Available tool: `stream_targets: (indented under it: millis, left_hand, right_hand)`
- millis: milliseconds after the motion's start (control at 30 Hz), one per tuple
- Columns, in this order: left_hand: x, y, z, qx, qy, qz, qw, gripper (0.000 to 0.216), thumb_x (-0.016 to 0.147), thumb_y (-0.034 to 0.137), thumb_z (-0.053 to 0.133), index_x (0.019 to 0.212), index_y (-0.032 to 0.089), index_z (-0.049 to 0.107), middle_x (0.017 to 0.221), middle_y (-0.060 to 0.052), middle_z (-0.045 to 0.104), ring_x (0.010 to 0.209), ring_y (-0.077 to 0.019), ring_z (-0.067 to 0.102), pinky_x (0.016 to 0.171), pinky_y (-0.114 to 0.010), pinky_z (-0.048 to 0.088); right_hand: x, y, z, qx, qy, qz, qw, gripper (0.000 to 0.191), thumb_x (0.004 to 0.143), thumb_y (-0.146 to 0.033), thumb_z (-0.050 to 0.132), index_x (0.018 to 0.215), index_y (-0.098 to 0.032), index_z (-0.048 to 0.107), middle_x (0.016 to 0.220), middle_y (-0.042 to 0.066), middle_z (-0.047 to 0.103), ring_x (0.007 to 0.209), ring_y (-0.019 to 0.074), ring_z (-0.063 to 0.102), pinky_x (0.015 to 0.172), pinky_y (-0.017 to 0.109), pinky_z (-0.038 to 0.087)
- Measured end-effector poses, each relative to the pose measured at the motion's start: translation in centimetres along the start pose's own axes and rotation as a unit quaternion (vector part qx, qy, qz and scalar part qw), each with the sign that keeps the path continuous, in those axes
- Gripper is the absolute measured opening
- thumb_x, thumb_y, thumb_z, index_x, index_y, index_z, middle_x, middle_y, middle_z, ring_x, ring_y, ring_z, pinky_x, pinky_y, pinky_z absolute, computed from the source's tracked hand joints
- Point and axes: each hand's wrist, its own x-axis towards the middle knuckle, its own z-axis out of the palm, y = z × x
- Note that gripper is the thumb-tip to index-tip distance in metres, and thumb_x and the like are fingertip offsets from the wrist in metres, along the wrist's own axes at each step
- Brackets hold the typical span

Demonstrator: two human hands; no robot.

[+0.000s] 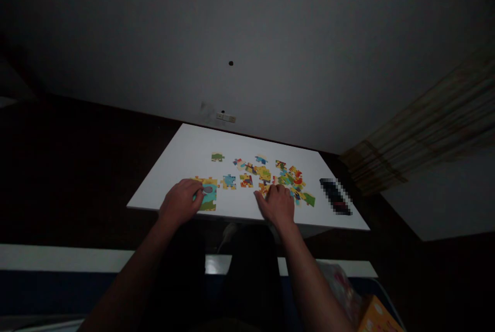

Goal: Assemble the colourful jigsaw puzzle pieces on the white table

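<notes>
Colourful jigsaw pieces lie scattered on a small white table. My left hand rests near the front edge, its fingers on a joined group of pieces with teal and green print. My right hand lies flat, fingers spread over pieces at the near side of the loose pile. A blue piece and a red-yellow piece lie between the hands. A single green piece lies farther back on the left.
A dark, blurred flat object lies on the table's right side. An orange box and a plastic bag sit low at the right by my arm. A grey wall rises behind the table; a curtain hangs at right.
</notes>
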Motion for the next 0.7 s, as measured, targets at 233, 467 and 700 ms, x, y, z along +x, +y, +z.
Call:
stream_targets:
  millis: [233, 467, 700]
  left_hand:
    - [-0.2, 0.0, 0.2, -0.001, 0.007, 0.011, 1.000, 0.027, 0.103, 0.025, 0.053, 0.103, 0.021, 0.080, 0.114, -0.011, 0.083, 0.111, -0.0314, 0.074, 0.101, -0.050, 0.059]
    - [-0.3, 0.0, 0.2, 0.000, 0.018, 0.025, 1.000, 0.024, 0.103, 0.023, 0.055, 0.103, 0.020, 0.078, 0.112, -0.011, 0.083, 0.109, -0.0323, 0.074, 0.096, -0.051, 0.060]
    - [-0.8, -0.4, 0.6, -0.005, 0.055, 0.056, 0.997, 0.024, 0.104, 0.021, 0.054, 0.102, 0.020, 0.078, 0.106, -0.009, 0.083, 0.102, -0.0290, 0.076, 0.093, -0.047, 0.061]
  right_hand:
    - [1.5, -1.0, 0.0, 0.025, -0.121, 0.067, 0.990, 0.051, 0.104, -0.043, 0.062, 0.140, -0.007, 0.070, 0.145, 0.027, 0.065, 0.133, 0.0439, 0.059, 0.111, 0.052, 0.045]
    - [2.3, -0.1, 0.5, 0.071, -0.151, 0.071, 0.983, 0.043, 0.095, -0.029, 0.068, 0.136, -0.015, 0.069, 0.133, 0.020, 0.073, 0.126, 0.0387, 0.064, 0.105, 0.047, 0.048]
    - [2.4, 0.5, 1.2, 0.247, -0.083, 0.022, 0.965, 0.063, 0.079, -0.023, 0.071, 0.142, -0.017, 0.069, 0.122, 0.015, 0.074, 0.109, 0.0312, 0.071, 0.098, 0.044, 0.058]
